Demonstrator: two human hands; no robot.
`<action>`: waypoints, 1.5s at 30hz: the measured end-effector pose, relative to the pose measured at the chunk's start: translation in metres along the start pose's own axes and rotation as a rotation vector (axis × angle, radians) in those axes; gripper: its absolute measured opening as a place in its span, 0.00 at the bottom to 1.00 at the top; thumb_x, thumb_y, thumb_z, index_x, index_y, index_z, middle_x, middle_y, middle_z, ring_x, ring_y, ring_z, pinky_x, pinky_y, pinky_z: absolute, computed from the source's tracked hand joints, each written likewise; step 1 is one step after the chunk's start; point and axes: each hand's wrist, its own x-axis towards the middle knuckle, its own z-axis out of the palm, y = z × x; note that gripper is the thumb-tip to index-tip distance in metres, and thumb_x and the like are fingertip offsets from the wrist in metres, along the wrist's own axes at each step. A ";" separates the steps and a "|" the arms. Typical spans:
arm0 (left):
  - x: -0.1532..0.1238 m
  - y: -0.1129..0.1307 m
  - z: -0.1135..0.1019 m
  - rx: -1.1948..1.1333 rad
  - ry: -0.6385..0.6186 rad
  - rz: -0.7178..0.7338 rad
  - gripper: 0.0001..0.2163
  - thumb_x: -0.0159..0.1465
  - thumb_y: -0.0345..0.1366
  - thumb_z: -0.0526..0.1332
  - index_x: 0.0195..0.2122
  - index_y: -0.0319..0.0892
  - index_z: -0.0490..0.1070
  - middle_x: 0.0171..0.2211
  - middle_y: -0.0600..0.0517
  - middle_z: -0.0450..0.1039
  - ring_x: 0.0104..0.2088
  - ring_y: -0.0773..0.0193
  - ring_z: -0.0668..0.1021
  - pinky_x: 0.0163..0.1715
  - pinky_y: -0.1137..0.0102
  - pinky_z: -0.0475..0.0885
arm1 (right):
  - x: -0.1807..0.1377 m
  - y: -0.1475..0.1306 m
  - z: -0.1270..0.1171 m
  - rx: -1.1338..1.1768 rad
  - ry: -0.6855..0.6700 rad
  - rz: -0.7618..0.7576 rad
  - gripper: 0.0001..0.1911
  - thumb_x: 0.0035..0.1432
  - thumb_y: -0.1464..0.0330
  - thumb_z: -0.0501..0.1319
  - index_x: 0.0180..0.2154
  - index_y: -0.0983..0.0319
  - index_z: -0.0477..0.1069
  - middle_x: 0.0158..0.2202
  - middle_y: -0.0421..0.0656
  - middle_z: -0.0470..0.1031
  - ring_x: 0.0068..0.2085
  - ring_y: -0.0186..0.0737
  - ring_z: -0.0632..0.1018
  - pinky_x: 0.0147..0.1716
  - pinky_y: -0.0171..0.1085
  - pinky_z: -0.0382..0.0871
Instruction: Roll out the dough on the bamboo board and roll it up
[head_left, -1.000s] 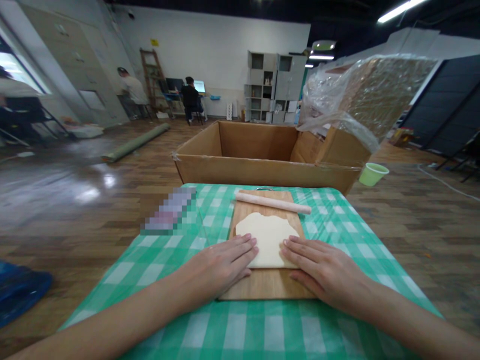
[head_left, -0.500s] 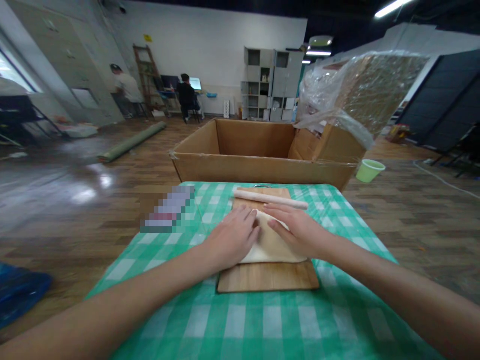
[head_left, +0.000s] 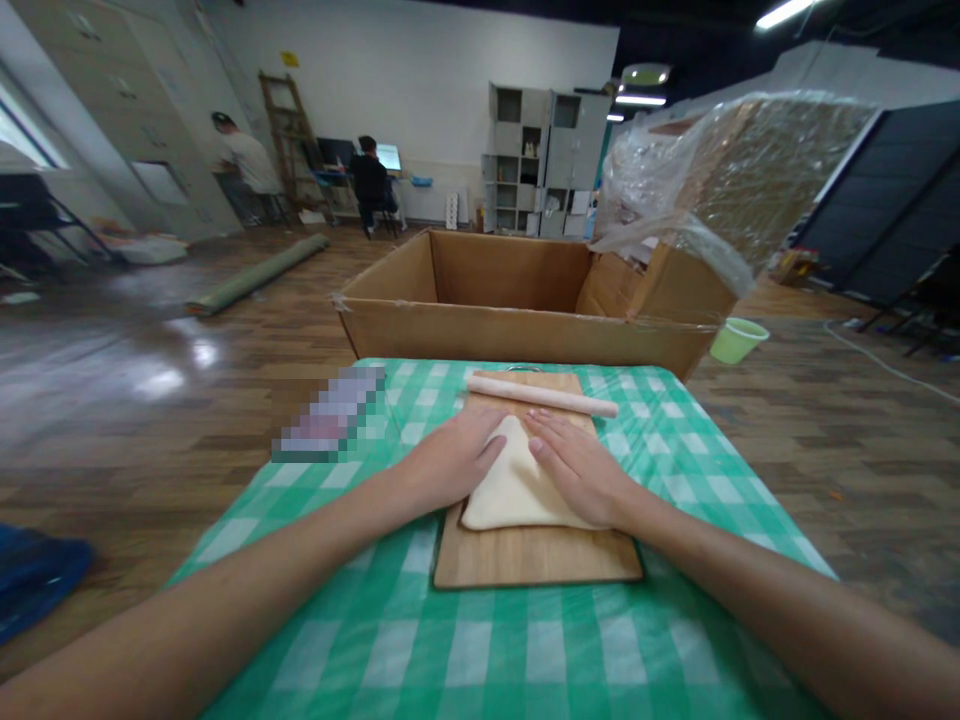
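A pale sheet of dough [head_left: 517, 485] lies on a wooden cutting board [head_left: 536, 560], roughly triangular with its narrow end away from me. Along its left edge rests my left hand [head_left: 459, 455], fingers stretched forward and the thumb on the dough. My right hand [head_left: 574, 460] lies flat over the right side, fingers extended and covering part of that edge. Beyond both hands, a light wooden rolling pin [head_left: 544, 395] lies slantwise across the far part of the board, touched by neither hand.
The board is on a table with a green checked tablecloth [head_left: 397, 630]. A blurred-out flat object [head_left: 330, 415] lies at the left. Behind the table stands a large open cardboard box [head_left: 517, 335]; a green bucket [head_left: 739, 340] is on the floor to its right. Two people sit far back.
My left hand has shifted outward to the left, uncovering more dough between the hands. The right hand has moved slightly left and lies flatter. The view has shifted a little.
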 end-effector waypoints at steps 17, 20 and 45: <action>0.035 -0.005 -0.024 -0.317 0.034 -0.151 0.07 0.61 0.39 0.65 0.32 0.41 0.75 0.31 0.52 0.77 0.32 0.62 0.77 0.31 0.70 0.67 | -0.001 0.010 -0.003 0.059 0.076 -0.060 0.27 0.72 0.61 0.54 0.67 0.61 0.60 0.67 0.54 0.68 0.68 0.52 0.67 0.67 0.55 0.61; 0.028 0.005 -0.030 -0.229 0.076 -0.077 0.06 0.65 0.37 0.62 0.35 0.41 0.75 0.34 0.51 0.78 0.35 0.61 0.77 0.35 0.68 0.68 | -0.001 0.010 -0.001 0.030 0.106 -0.096 0.28 0.71 0.62 0.56 0.68 0.61 0.58 0.67 0.54 0.67 0.68 0.52 0.66 0.67 0.55 0.60; -0.026 0.008 -0.014 -0.117 0.117 0.127 0.16 0.68 0.26 0.54 0.51 0.42 0.77 0.48 0.47 0.82 0.48 0.58 0.81 0.52 0.61 0.76 | -0.010 -0.009 -0.015 -0.159 0.099 -0.282 0.20 0.73 0.67 0.55 0.62 0.61 0.72 0.54 0.51 0.80 0.54 0.51 0.79 0.56 0.51 0.71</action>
